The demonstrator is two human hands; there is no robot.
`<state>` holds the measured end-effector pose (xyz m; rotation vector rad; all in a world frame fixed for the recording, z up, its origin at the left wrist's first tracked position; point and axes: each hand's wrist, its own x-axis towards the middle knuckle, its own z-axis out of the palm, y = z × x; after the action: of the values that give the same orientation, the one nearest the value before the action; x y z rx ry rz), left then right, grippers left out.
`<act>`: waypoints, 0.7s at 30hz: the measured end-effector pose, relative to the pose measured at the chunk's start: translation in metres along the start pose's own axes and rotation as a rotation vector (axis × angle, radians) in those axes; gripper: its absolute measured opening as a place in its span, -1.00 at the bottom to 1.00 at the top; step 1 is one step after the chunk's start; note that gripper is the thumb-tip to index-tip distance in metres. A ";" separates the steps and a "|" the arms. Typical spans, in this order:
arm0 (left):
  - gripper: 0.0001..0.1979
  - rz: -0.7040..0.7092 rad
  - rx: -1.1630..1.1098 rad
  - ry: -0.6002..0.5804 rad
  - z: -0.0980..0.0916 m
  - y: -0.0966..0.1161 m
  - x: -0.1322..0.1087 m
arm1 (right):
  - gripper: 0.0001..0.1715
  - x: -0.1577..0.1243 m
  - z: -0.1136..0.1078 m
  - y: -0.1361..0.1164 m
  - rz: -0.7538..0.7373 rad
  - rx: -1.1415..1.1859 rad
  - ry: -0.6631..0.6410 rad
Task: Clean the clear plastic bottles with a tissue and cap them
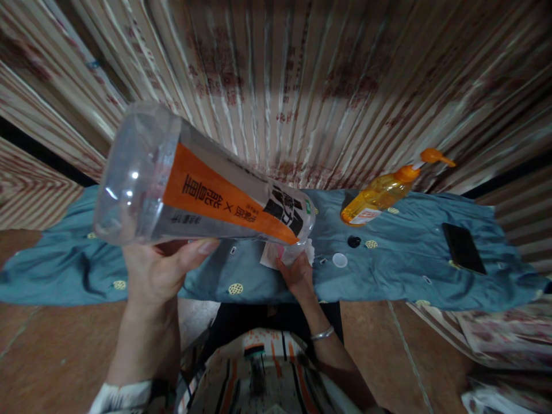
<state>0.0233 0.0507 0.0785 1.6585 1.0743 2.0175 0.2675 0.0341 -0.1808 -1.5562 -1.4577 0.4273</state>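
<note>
A large clear plastic bottle [233,201] with an orange and black label lies tilted across the view, its base up at the left and its neck down at the right. My left hand [161,270] grips it from below near the base, thumb along the side. Close to the bottle's mouth, my right hand [298,275] has its fingers closed around something clear that I cannot make out. Beneath those fingers is a white paper piece [268,256] with a pink patch beside it. A white round lid [340,260] and a small black cap [354,241] lie just right of this hand.
An orange pump bottle [377,198] stands farther back at the right on the blue cloth-covered table [401,276]. A black phone-like slab [463,247] lies near the right end. Striped curtain fabric [276,86] rises directly behind the table.
</note>
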 end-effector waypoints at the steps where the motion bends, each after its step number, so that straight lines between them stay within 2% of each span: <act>1: -0.16 0.000 -0.010 0.001 0.000 0.000 -0.001 | -0.21 0.000 0.000 -0.001 0.012 0.002 -0.001; 5: -0.21 0.026 -0.028 0.005 0.000 -0.001 -0.002 | -0.26 0.000 -0.002 -0.002 0.017 0.013 -0.014; 11: -0.06 0.060 -0.057 -0.021 -0.002 -0.001 -0.001 | -0.22 -0.001 -0.001 0.001 -0.044 0.022 0.010; 17: -0.08 -0.046 -0.066 0.005 0.001 0.008 -0.003 | -0.17 0.000 0.000 0.002 0.002 -0.008 -0.013; 21: -0.09 -0.028 -0.064 -0.005 0.003 0.011 -0.002 | -0.14 0.000 0.001 0.002 0.021 -0.034 -0.016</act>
<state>0.0292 0.0438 0.0850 1.6077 1.0141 2.0075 0.2680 0.0350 -0.1829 -1.5996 -1.4694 0.4301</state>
